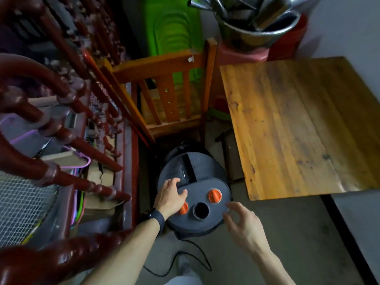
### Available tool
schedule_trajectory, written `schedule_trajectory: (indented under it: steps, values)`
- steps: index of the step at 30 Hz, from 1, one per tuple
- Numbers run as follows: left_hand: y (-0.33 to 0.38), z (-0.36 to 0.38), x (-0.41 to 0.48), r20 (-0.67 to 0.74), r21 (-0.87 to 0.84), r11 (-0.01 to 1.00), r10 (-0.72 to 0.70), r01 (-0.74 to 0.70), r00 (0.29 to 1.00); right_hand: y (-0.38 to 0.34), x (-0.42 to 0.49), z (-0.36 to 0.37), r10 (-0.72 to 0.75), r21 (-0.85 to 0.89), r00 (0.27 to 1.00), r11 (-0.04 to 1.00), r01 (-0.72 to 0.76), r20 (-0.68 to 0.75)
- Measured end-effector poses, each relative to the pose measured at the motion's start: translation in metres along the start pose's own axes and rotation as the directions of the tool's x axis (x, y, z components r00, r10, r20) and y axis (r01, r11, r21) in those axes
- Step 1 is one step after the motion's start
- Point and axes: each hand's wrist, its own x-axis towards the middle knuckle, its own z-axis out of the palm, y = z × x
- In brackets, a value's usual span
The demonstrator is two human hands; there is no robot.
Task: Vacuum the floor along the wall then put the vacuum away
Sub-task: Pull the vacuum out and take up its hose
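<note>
Grey canister vacuum [205, 175] is sitting on the concrete floor [298, 233], between a dark red bench [128, 145] on the left and a wooden worktop [298, 124] on the right, with a wooden chair [164, 66] just behind it. Left hand [170, 197] is resting on the vacuum's lid, grip wide, fingers spread flat, palm partly covering the left orange knob [184, 208]. Right hand [242, 223] is hovering at the lid's right rim, grip wide, fingers loosely bent, holding nothing; can't tell if a fingertip is touching the rim. Second orange knob [215, 195] and open hose port [201, 210] are showing between the hands. Black cord [192, 253] is trailing on the floor near the vacuum.
</note>
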Motion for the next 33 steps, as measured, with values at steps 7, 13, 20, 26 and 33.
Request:
schedule_trajectory:
  steps: [7,13,20,26,33]
  values:
    - [0.001,0.01,0.034,0.105,-0.023,0.999,-0.041,0.043,0.994,-0.03,0.076,0.015,-0.018,-0.014,0.996,1.0,0.019,0.083]
    - [-0.01,0.021,0.044,0.119,0.099,0.995,-0.014,0.002,0.993,-0.055,0.157,0.038,-0.083,-0.085,0.983,0.992,0.098,0.165]
    - [-0.013,-0.001,0.079,0.137,0.028,0.986,-0.164,0.162,0.977,-0.082,0.231,0.066,-0.136,-0.26,0.931,0.937,0.232,0.34]
    - [-0.03,-0.034,0.144,-0.107,-0.072,0.979,-0.197,0.19,0.974,-0.09,0.278,0.094,-0.115,-0.334,0.922,0.91,0.247,0.37]
    - [-0.071,-0.035,0.261,0.03,-0.042,0.961,-0.273,0.274,0.962,-0.071,0.285,0.121,-0.18,-0.315,0.939,0.909,0.272,0.292]
